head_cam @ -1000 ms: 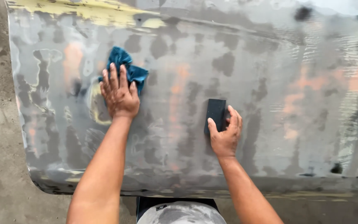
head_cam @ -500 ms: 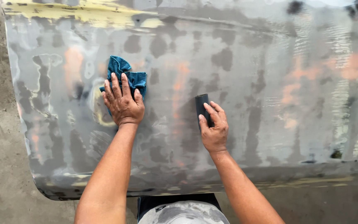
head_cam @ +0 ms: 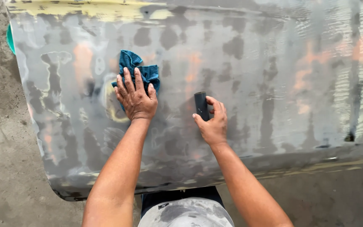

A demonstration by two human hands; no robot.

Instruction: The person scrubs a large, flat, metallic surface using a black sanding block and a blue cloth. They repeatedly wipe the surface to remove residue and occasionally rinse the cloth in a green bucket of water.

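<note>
A large grey, wet, sanded metal body panel [head_cam: 274, 84] with orange and yellow patches lies flat in front of me. My left hand [head_cam: 136, 98] presses flat on a crumpled blue cloth [head_cam: 136, 67] near the panel's left part, fingers spread. My right hand [head_cam: 211, 124] grips a small dark sanding block [head_cam: 201, 105] held against the panel's middle, about a hand's width right of the cloth.
Bare concrete floor [head_cam: 1, 147] surrounds the panel on the left and below. A green object's edge [head_cam: 10, 38] peeks out behind the panel's top left corner. My grey-clad knee [head_cam: 185, 212] is under the panel's near edge.
My right hand has slid the sanding block leftward across the panel, closer to the left hand. The left hand stays on the cloth.
</note>
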